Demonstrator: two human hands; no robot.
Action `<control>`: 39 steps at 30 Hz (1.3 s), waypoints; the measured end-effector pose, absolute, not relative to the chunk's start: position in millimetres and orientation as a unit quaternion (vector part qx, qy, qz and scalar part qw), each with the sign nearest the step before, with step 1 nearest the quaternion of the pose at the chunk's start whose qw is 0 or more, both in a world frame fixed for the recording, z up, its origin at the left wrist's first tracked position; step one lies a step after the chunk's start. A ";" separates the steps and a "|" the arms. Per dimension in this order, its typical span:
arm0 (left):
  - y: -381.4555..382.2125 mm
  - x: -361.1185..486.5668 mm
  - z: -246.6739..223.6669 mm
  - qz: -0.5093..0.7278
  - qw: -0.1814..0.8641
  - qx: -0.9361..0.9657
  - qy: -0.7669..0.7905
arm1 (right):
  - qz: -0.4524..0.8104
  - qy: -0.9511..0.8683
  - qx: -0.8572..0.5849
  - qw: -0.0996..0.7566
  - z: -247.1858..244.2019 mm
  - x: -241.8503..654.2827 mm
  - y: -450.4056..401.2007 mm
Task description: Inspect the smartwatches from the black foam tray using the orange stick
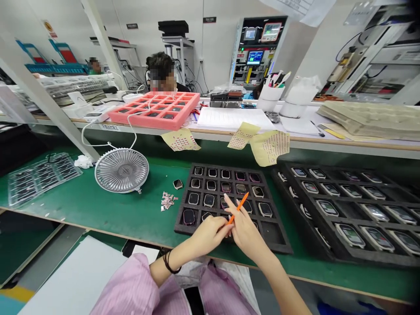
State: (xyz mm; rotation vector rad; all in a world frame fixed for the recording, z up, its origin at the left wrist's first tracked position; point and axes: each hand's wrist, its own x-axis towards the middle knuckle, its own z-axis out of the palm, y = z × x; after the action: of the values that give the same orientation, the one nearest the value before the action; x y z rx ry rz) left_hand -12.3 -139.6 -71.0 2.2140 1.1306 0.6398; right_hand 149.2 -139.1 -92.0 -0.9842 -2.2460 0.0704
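My right hand (243,225) is closed around a slim, pointed orange stick (242,202), which slants up to the right between the fingers. My left hand (210,234) meets it from the left with fingers pinched together; what they hold is hidden. Both hands are over the near part of a black foam tray (179,223), whose square pockets carry rows of smartwatch cases with dark screens, such as one watch case (189,216) at the near left. A lone watch case (177,184) lies on the green mat left of the tray, near a small pile of pinkish-white tabs (167,201).
Stacked black trays of watches (354,236) stand at the right. A round grey fan (122,170) and a clear blister tray (42,177) lie at the left. Above runs a shelf (305,142) with a pink foam tray (147,120). Other people sit beyond it.
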 end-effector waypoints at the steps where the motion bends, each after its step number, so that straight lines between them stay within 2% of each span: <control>1: -134.7 -24.7 -68.3 0.251 0.284 0.817 0.435 | 0.021 -0.871 -0.365 0.329 -88.3 144.1 -135.0; 3: -122.1 -58.8 -62.4 0.269 0.265 0.787 0.487 | 0.019 -0.883 -0.347 0.315 -82.7 136.7 -128.1; 5: -108.1 -100.4 -58.8 0.272 0.178 0.734 0.597 | 0.026 -0.887 -0.345 0.306 -81.2 133.6 -122.7; 8: -91.5 -159.6 -63.7 0.123 0.021 0.672 0.729 | 0.041 -0.889 -0.362 0.277 -87.8 134.5 -117.3; 9: -88.2 -175.0 -67.6 0.067 -0.008 0.660 0.749 | 0.047 -0.891 -0.367 0.262 -91.6 135.2 -116.4; 11: -84.7 -196.5 -75.6 0.029 -0.025 0.639 0.768 | 0.060 -0.898 -0.367 0.235 -99.7 135.2 -116.7; 16: -71.0 -192.2 -76.5 0.040 -0.039 0.641 0.765 | 0.088 -0.910 -0.350 0.202 -112.5 127.3 -124.2; 20: -22.9 -142.1 -66.1 0.087 -0.007 0.762 0.641 | 0.084 -0.920 -0.327 0.199 -111.7 124.0 -129.0; 28: 87.4 -89.1 -63.2 0.010 0.077 0.859 0.506 | 0.074 -0.915 -0.309 0.250 -117.0 123.5 -142.8; 33: 103.5 -85.4 -59.3 -0.022 0.084 0.869 0.487 | 0.055 -0.913 -0.304 0.265 -125.8 117.1 -143.9; 39: 104.9 -87.8 -55.1 0.007 0.103 0.879 0.466 | 0.051 -0.911 -0.306 0.271 -127.4 114.2 -145.4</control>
State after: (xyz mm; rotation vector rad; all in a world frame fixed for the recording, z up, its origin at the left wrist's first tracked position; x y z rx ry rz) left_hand -87.8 104.9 -55.1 2.5934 1.3756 0.0217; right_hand 114.2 -145.4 -127.4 -0.8252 -2.4530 0.1385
